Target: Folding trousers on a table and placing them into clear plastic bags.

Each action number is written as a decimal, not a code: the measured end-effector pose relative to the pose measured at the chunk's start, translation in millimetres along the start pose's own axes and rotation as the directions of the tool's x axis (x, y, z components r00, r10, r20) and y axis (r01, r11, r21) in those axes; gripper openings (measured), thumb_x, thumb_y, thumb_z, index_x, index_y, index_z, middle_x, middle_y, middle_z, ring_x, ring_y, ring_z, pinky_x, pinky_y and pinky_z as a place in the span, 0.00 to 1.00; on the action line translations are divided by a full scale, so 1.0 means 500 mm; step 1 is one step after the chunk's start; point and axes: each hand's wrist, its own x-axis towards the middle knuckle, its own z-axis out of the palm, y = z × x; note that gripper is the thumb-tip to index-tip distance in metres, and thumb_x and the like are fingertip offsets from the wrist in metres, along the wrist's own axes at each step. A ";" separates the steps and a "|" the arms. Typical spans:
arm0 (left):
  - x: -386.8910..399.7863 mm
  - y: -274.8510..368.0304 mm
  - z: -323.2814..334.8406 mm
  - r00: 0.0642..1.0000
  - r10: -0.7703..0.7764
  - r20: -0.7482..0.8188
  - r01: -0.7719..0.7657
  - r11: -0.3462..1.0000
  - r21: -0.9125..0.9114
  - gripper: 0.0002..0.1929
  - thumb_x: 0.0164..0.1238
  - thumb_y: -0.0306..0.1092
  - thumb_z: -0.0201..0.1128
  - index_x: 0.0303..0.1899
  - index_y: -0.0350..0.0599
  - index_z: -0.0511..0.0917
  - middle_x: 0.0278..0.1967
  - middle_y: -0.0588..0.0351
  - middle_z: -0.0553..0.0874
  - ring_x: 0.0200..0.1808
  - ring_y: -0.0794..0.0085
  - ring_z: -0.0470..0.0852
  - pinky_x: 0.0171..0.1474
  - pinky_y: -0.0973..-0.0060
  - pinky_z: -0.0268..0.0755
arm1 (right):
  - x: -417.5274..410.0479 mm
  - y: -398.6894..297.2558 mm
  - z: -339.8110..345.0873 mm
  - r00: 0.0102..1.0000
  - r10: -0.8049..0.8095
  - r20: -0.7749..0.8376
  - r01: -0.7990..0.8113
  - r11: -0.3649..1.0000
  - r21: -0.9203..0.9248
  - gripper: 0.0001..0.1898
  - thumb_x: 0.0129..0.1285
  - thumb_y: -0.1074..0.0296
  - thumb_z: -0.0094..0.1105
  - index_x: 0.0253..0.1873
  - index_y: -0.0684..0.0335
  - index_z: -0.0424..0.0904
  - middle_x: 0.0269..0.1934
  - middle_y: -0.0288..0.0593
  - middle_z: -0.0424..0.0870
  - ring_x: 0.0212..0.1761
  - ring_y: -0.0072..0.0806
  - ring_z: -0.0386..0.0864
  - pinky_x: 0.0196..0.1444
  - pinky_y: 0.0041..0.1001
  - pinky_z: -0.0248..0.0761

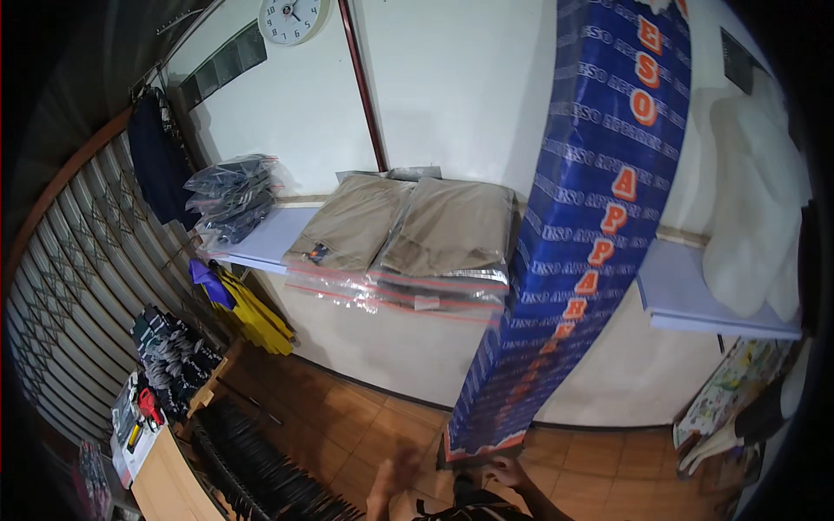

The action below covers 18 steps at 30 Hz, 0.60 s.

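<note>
My left hand [396, 474] is low in the view, blurred, above the tiled floor; its grip is unclear. To its right my right hand [507, 473] has curled fingers and appears near the foot of a banner-wrapped pillar [586, 215]; whether it holds anything is unclear. Beyond both hands, a pale shelf [267, 236] runs along the wall. Two folded tan garments in clear plastic bags, one on the left [355, 218] and one on the right [453, 225], lie side by side there, their red-lined openings hanging over the front edge. Bagged dark garments [234, 202] are stacked at the shelf's left end.
A wooden tabletop [171, 482] stands at lower left, beside a row of black hanging items [260, 459]. Red [149, 405] and yellow [134, 435] objects lie near its far end. Yellow cloth [254, 312] hangs under the shelf. A white mannequin form [749, 215] stands at right.
</note>
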 end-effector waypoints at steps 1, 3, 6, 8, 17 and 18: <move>-0.061 -0.016 -0.002 0.989 -0.115 0.094 0.108 0.991 0.079 0.22 0.67 0.37 0.70 0.59 0.38 0.77 0.46 0.45 0.88 0.44 0.58 0.88 0.48 0.66 0.79 | -0.058 0.065 -0.013 0.984 0.160 -0.079 -0.154 0.985 0.081 0.19 0.64 0.68 0.69 0.57 0.67 0.79 0.44 0.45 0.88 0.41 0.31 0.87 0.39 0.28 0.81; -0.168 -0.039 -0.014 0.955 -0.239 0.175 0.209 0.963 0.172 0.23 0.67 0.39 0.69 0.59 0.38 0.78 0.46 0.43 0.89 0.44 0.55 0.89 0.49 0.65 0.80 | -0.122 0.284 -0.050 0.799 0.484 -0.357 -0.434 0.875 0.214 0.17 0.60 0.69 0.73 0.50 0.71 0.81 0.36 0.51 0.88 0.30 0.34 0.87 0.31 0.31 0.81; -0.264 -0.088 -0.019 0.851 -0.462 0.248 0.418 0.883 0.213 0.24 0.68 0.41 0.69 0.59 0.37 0.79 0.50 0.42 0.88 0.53 0.60 0.88 0.52 0.64 0.80 | -0.300 0.387 -0.101 0.608 0.755 -0.246 -0.295 0.503 0.812 0.08 0.71 0.70 0.56 0.46 0.69 0.79 0.31 0.52 0.82 0.24 0.38 0.82 0.21 0.32 0.70; -0.292 -0.109 -0.021 0.916 -0.353 0.188 0.327 0.932 0.159 0.23 0.65 0.44 0.70 0.57 0.44 0.81 0.46 0.38 0.88 0.50 0.48 0.88 0.52 0.59 0.78 | -0.398 0.423 -0.071 0.464 0.790 -0.400 -0.212 0.537 0.816 0.09 0.72 0.71 0.51 0.48 0.70 0.77 0.34 0.52 0.82 0.27 0.39 0.83 0.21 0.33 0.67; -0.282 0.026 0.017 0.899 -0.087 0.429 -0.033 0.964 0.265 0.15 0.65 0.39 0.68 0.49 0.42 0.80 0.45 0.39 0.88 0.50 0.42 0.85 0.51 0.57 0.78 | -0.842 0.483 0.193 0.297 0.850 -0.434 -0.167 0.494 0.853 0.13 0.70 0.71 0.49 0.55 0.67 0.76 0.46 0.54 0.86 0.36 0.44 0.86 0.37 0.41 0.80; -0.286 0.034 0.047 0.872 -0.058 0.487 -0.083 0.961 0.263 0.15 0.65 0.39 0.68 0.49 0.42 0.80 0.45 0.39 0.88 0.50 0.42 0.85 0.51 0.57 0.78 | -0.890 0.512 0.222 0.259 0.892 -0.370 -0.106 0.407 0.907 0.14 0.71 0.69 0.48 0.55 0.67 0.77 0.47 0.53 0.86 0.37 0.44 0.86 0.37 0.41 0.80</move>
